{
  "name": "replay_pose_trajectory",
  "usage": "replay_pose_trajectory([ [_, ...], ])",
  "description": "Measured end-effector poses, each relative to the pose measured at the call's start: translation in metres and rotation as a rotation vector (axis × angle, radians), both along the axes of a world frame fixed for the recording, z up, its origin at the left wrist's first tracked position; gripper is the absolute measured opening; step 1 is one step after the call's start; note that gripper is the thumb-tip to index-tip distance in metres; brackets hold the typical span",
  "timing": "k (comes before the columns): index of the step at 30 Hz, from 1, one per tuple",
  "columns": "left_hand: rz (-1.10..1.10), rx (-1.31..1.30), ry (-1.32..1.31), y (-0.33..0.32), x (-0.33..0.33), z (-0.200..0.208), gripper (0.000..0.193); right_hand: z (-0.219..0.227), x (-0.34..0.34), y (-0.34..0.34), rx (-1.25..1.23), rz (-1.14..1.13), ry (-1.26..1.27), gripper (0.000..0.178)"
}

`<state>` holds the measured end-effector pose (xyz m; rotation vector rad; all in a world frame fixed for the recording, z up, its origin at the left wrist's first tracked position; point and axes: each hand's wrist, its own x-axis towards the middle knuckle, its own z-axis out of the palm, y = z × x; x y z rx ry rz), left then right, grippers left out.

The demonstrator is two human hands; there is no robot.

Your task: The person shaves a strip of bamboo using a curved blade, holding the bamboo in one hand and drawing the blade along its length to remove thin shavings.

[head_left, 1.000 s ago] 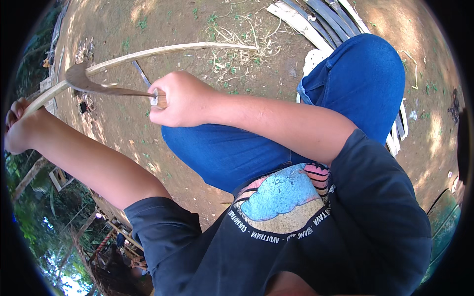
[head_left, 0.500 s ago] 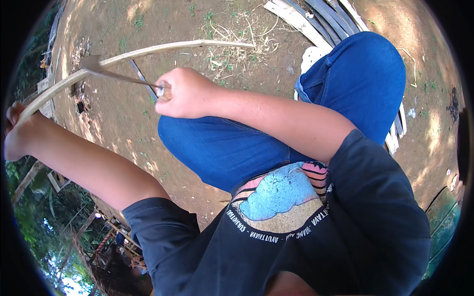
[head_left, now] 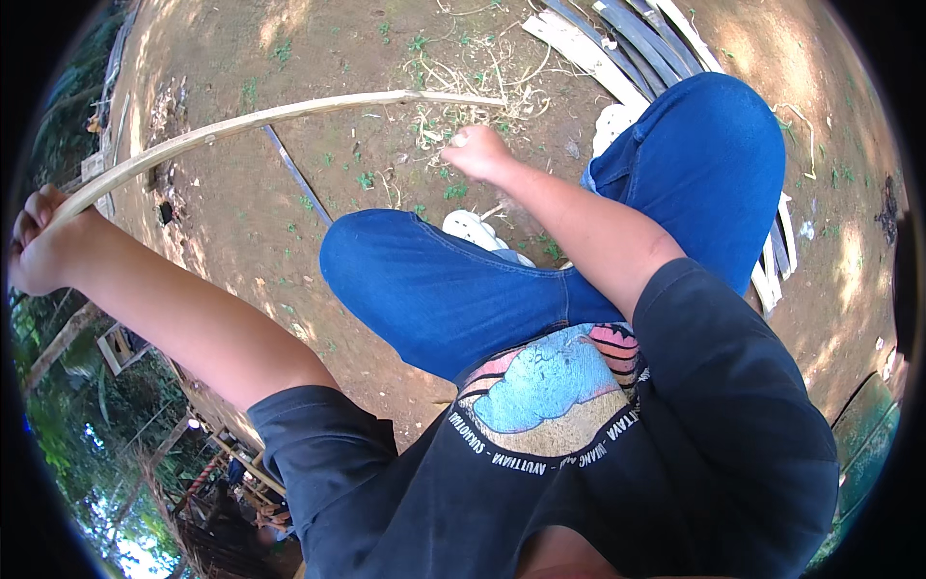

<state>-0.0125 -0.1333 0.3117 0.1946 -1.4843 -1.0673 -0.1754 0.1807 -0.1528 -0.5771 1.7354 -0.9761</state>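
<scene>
At the far left, my left hand (head_left: 46,253) is closed round the near end of a long, pale wooden strip (head_left: 260,120). The strip arcs up and to the right, its far end over a scatter of curly shavings. My right hand (head_left: 479,152) is a fist just below those shavings (head_left: 482,82), apart from the strip. A small pale bit of the knife's handle end (head_left: 459,140) shows at the fist; I cannot make out the blade. Both forearms reach across my bent legs in blue jeans (head_left: 434,280).
Several dark and pale split strips (head_left: 637,48) lie at the upper right, beside my knee. A thin dark strip (head_left: 297,174) rests on the bare soil beyond my other knee. One white shoe (head_left: 473,230) shows between my legs. Plants and wooden structures stand along the left edge.
My right hand has swung right, away from the strip, and the knife blade seen across it before no longer shows. The left hand keeps its hold and has shifted slightly.
</scene>
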Motion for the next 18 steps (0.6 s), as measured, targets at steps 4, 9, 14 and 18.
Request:
replay_pose_trajectory([
  [4, 0.168, 0.01, 0.02, 0.034, -0.027, -0.014, 0.02, 0.078, 0.015, -0.023, -0.317, 0.067, -0.071, 0.023],
  [9, 0.202, -0.029, 0.037, 0.084, -0.06, -0.023, 0.019, 0.177, -0.001, -0.013, -0.581, 0.184, -0.139, 0.026],
  [14, 0.383, -0.082, 0.082, 0.058, -0.044, 0.002, 0.022, 0.22, -0.061, -0.01, -0.595, 0.066, -0.091, 0.028],
  [18, 0.285, -0.152, -0.026, 0.077, -0.083, -0.022, 0.029, 0.212, -0.096, -0.011, -0.587, -0.044, -0.069, 0.03],
])
